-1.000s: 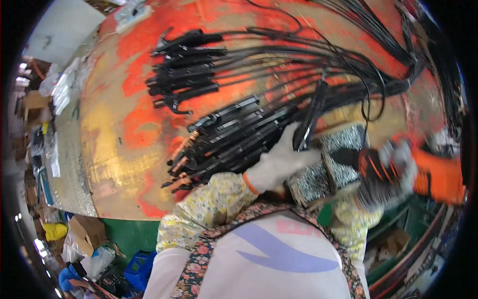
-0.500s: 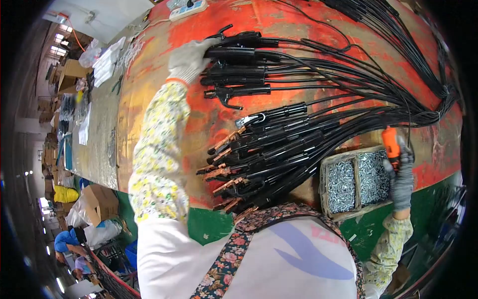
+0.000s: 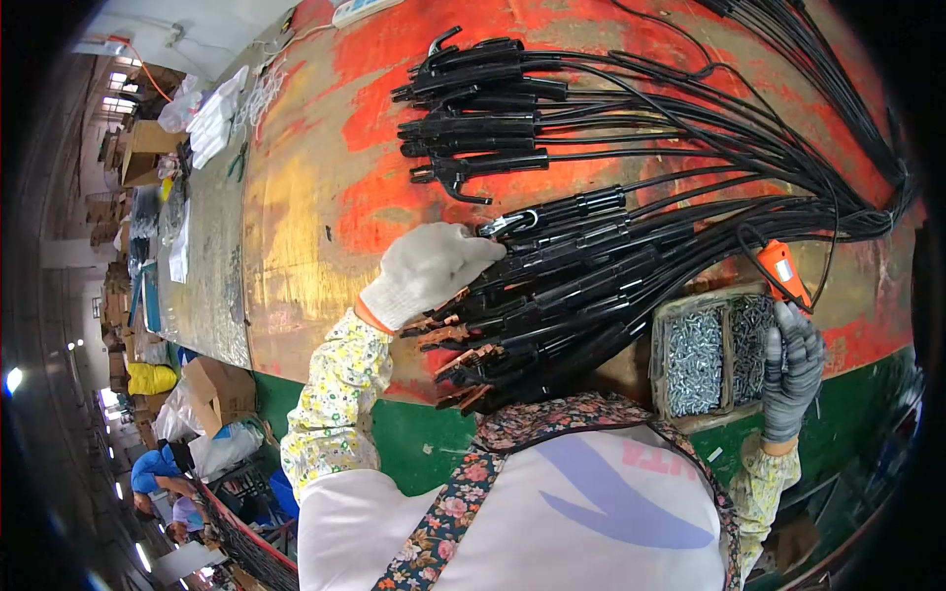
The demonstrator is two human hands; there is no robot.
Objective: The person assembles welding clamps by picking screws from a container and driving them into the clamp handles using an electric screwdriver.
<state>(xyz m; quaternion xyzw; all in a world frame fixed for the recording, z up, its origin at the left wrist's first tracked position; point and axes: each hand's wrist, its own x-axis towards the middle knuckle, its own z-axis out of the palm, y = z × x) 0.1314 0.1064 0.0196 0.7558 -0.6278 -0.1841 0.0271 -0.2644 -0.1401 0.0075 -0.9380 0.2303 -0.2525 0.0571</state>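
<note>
My left hand [image 3: 429, 271], in a white knit glove, is closed, with its fingertips at the jaw end of a black welding electrode holder [image 3: 576, 246] in the lower row. Several holders there end in bare copper jaws [image 3: 471, 362]; one just above my fingers has a silvery metal piece [image 3: 507, 225]. My right hand [image 3: 793, 369], in a grey glove, has its fingers stretched out by the right side of a screw box [image 3: 658, 360]. An orange corded power tool [image 3: 783, 271] lies just beyond those fingertips.
Several black holders with levers [image 3: 468, 128] lie in an upper group. Their cables [image 3: 709, 148] run right to a tied bundle [image 3: 902, 187]. Small screws [image 3: 695, 364] fill the box's two compartments. Cardboard boxes [image 3: 219, 394] and a person in blue [image 3: 158, 468] are at the left.
My left hand has come down from the upper holders to the lower row. My right hand has let go of the orange tool and drawn back slightly, fingers straightened.
</note>
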